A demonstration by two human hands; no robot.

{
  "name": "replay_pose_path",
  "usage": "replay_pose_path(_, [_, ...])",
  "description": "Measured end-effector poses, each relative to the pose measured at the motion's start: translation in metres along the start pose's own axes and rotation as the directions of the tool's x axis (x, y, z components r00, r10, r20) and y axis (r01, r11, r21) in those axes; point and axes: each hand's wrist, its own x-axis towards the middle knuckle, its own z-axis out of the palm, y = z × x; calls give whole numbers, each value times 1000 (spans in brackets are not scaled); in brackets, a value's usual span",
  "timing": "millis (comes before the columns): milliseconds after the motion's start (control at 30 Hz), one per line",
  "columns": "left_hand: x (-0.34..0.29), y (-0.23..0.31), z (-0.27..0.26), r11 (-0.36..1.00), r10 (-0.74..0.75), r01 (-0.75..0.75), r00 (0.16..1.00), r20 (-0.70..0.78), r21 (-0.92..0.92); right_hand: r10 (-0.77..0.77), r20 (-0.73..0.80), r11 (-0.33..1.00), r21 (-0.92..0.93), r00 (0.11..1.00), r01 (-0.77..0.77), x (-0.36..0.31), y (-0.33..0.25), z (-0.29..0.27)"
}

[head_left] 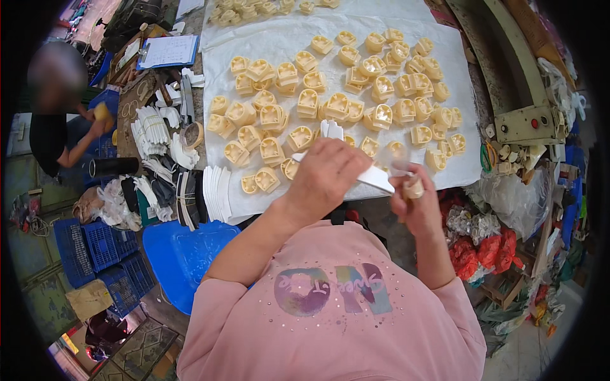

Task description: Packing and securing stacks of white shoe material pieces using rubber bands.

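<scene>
My left hand (327, 171) is closed around a narrow white strip (376, 178), which sticks out on both sides of the fingers above the table's near edge. Just right of the strip's end, my right hand (419, 200) is closed on a small cream-coloured object (413, 187). A pale, motion-smeared shape rises above that hand, and its kind cannot be made out. Beyond both hands, many hollow, D-shaped cream pieces like shoe heels (271, 117) cover the white sheet (219, 51). More white strips (332, 129) lie just past my left hand.
A fanned stack of white strips (217, 193) lies at the table's left corner, near bundled strips (151, 130). A blue stool (184, 254) stands below. Machinery with a control box (527, 124) and plastic bags (489, 251) flank the right. Another person (54, 136) sits at far left.
</scene>
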Motion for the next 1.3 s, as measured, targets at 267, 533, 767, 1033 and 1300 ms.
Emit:
replay_pose_path(267, [-29, -5, 6, 851, -517, 513, 787, -337, -109, -88, -15, 978, 188, 996, 89, 6, 24, 40])
replay_pose_path(533, [-27, 12, 0, -112, -769, 364, 558, 313, -925, -47, 230, 977, -190, 972, 92, 1, 37, 49])
replay_pose_path(767, [-35, 14, -7, 400, -715, 645, 664, 218, -652, -489, 417, 352, -709, 766, 611, 13, 7, 57])
replay_pose_path(1033, [-41, 17, -1, 383, -639, 629, 710, 298, -677, -533, 464, 172, -760, 708, 627, 16, 13, 61])
replay_pose_path(1300, [-45, 21, 3, -302, -612, 477, 567, 552, -825, -541, 412, 473, -572, 733, 670, 25, 12, 54])
